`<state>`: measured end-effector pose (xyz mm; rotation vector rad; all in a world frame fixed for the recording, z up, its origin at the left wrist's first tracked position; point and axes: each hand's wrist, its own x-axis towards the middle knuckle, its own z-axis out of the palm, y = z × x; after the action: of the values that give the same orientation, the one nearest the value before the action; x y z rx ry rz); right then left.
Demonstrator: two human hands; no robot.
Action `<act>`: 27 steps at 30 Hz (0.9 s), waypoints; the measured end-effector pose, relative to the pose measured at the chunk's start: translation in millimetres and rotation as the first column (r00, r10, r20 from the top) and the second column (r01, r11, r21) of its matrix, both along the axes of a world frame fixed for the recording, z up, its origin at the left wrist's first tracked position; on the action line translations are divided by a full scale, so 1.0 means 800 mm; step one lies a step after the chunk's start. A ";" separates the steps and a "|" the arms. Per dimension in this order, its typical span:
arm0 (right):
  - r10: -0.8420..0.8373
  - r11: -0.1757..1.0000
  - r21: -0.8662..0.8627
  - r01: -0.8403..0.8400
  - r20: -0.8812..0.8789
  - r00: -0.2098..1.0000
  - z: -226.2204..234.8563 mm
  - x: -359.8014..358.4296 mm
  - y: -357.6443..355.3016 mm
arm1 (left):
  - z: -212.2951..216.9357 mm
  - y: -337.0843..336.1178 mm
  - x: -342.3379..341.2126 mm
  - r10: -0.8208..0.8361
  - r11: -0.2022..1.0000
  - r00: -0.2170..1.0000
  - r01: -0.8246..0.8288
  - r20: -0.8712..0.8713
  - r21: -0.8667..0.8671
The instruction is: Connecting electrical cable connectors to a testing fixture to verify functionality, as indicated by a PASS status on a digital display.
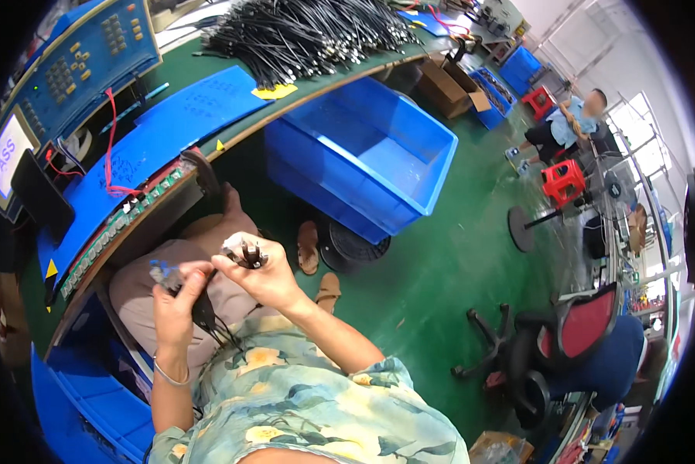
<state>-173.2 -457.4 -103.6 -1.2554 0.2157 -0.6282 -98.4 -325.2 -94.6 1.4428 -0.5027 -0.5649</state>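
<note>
Above my lap, my left hand [177, 313] is closed round a bunch of black cables, whose grey and blue connector ends [164, 276] stick out past the fingers. Thin black cable lengths [217, 329] hang from it toward my shirt. My right hand [266, 282] is closed just to the right, its fingertips almost meeting the left thumb. Dark cable ends with pale tips [243, 254] show between its fingers. Whether the two hands share the same cables I cannot tell.
A heap of black cables [309, 35] lies on the green bench. A tester with a lit screen [11, 158] stands at left, beside a blue sheet [200, 104]. A blue crate [347, 201] is ahead. Rightward are an office chair [587, 325], red stools [564, 182] and another person [568, 127].
</note>
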 end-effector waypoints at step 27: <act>0.136 0.940 -0.312 -0.136 -0.020 0.990 0.038 0.020 0.002 | 0.017 0.022 0.005 -0.008 0.999 0.999 0.007 -0.032 -0.033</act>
<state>-156.9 -456.1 -72.9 -1.5614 0.0252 -0.5575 -94.2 -307.4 -81.3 1.3996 -0.4901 -0.5820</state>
